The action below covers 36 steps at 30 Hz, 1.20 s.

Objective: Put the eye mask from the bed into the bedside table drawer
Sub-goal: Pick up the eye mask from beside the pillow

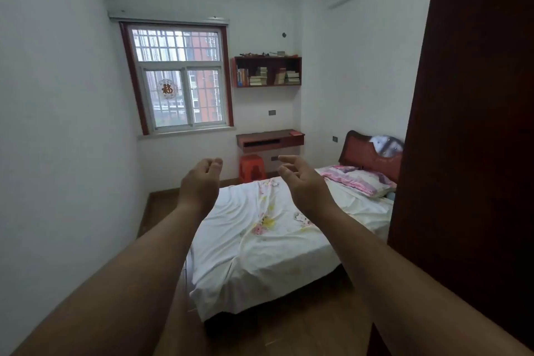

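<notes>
Both hands, left [202, 179] and right [300, 182], hang empty, apart and loosely curled above the bed [260, 240], seemingly readying a reach, though no eye mask or drawer shows yet.

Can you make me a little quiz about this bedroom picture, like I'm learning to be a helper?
1. True or false: the left hand and the right hand are both empty.
2. What stands under the wall desk? A) a red stool B) a lamp C) a box
3. Fill in: the pink striped pillow lies by the ____ of the bed.

Key: 1 true. 2 A. 3 headboard. Bonus: no eye mask or bedside drawer shows in this view.
</notes>
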### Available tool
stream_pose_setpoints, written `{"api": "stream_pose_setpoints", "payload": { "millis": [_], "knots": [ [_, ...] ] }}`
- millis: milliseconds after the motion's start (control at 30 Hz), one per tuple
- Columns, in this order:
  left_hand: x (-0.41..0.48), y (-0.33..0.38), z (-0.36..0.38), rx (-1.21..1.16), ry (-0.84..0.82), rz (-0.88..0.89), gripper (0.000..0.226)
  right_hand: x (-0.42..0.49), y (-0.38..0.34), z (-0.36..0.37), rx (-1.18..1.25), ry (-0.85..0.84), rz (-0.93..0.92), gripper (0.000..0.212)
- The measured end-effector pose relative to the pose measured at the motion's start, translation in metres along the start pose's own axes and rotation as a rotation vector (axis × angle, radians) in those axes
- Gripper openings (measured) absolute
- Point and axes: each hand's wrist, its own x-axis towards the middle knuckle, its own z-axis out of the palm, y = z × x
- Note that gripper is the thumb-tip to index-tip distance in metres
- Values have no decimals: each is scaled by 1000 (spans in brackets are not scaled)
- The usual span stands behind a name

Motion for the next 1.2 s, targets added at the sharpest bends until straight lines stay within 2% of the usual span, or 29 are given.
{"api": "stream_pose_setpoints", "payload": {
  "millis": [267, 500, 833, 1000, 1067, 1200],
  "knots": [
    [15, -3, 18, 36, -3, 21, 61, 24, 22, 4, 60, 24, -1, 33],
    [55, -38, 38, 37, -17, -2, 56, 58, 53, 35, 61, 50, 36, 31],
    [185, -116, 59, 13, -181, 23, 46, 164, 96, 98, -2, 119, 132, 35],
    [261, -136, 69, 8, -217, 70, 47, 219, 108, 128, -10, 179, 159, 34],
    [289, -141, 83, 2, -218, 95, 48, 238, 116, 135, -23, 199, 164, 34],
    [329, -150, 127, -2, -231, 178, 36, 272, 141, 140, -54, 234, 182, 33]
  ]
}}
